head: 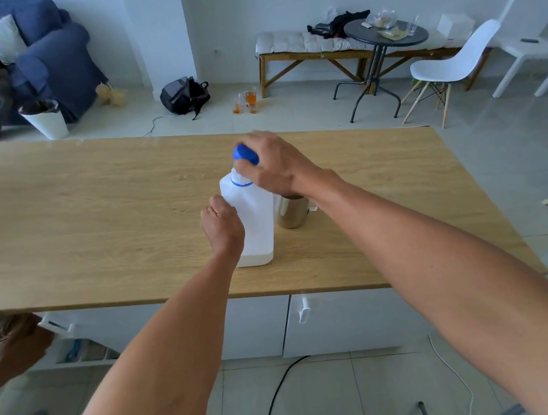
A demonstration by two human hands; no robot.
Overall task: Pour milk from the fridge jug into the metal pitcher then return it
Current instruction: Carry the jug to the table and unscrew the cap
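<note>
Milk jug (253, 216) is stood upright on the wooden counter (93, 212), near its front edge. Its handle side is gripped by the left hand (222, 228), fingers curled closed. The blue cap (244, 154) is pinched in the right hand (274, 166), lifted and tilted above the jug neck. Metal pitcher (291, 212) is seen just right of the jug, touching or nearly so, partly hidden under the right wrist.

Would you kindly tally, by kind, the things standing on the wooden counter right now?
Milk jug: 1
Blue cap, held in the right hand: 1
Metal pitcher: 1
Total: 3
</note>
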